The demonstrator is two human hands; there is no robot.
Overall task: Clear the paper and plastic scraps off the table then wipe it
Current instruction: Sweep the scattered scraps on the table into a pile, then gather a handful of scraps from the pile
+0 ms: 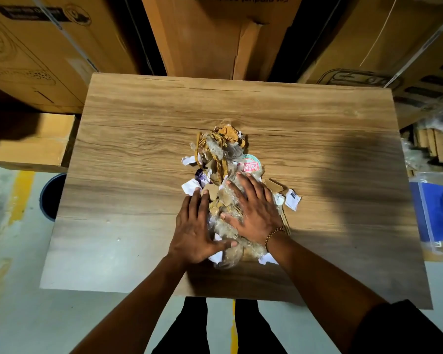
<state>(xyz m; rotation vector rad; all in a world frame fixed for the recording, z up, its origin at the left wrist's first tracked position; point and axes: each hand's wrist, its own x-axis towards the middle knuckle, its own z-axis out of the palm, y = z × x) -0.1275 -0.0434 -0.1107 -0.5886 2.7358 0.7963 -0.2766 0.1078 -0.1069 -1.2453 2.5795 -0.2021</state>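
Scrap pile (224,180): long axis runs away from both hands (far end beyond the fingertips).
Left hand (197,226): flat, fingers spread, beside the pile.
Right hand (253,208): flat, spread on top, clamping nothing.

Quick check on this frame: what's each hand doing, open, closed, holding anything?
Left hand: open, fingers spread, pressed flat against the scrap pile, gripping nothing.
Right hand: open, palm down on top of the pile, gripping nothing.

top middle cardboard box (220,34): upside-down print, "For product…" legible, rest cut off. round sticker (251,163) in the scrap pile (223,159): pink lettering, unreadable. other box labels too blurred.
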